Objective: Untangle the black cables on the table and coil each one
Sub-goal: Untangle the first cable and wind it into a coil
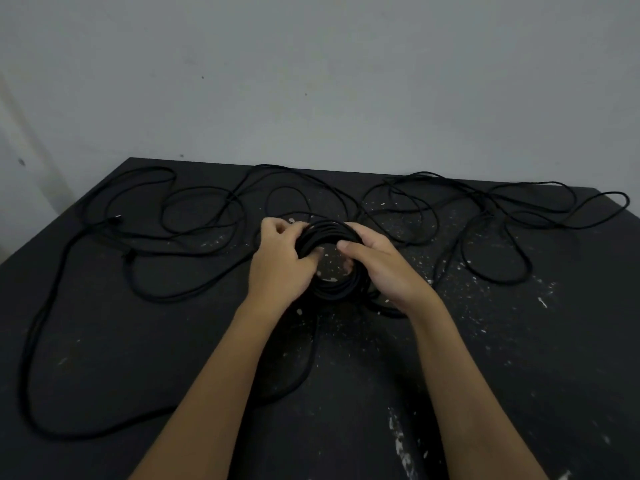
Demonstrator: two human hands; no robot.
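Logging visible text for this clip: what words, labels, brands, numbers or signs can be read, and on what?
None can be read. The loose black cables, the coil gripped by the left hand and right hand, the black table and the grey wall show no lettering; the connector at left is too small to tell.

Left grip [282, 258] and right grip [381, 268] bare, forearms [214, 375] slender, likewise bare.

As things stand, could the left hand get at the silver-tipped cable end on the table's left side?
Probably, but not at once: the left hand grips the coil and must let go first. Only flat loose cable lies between it and the cable end.
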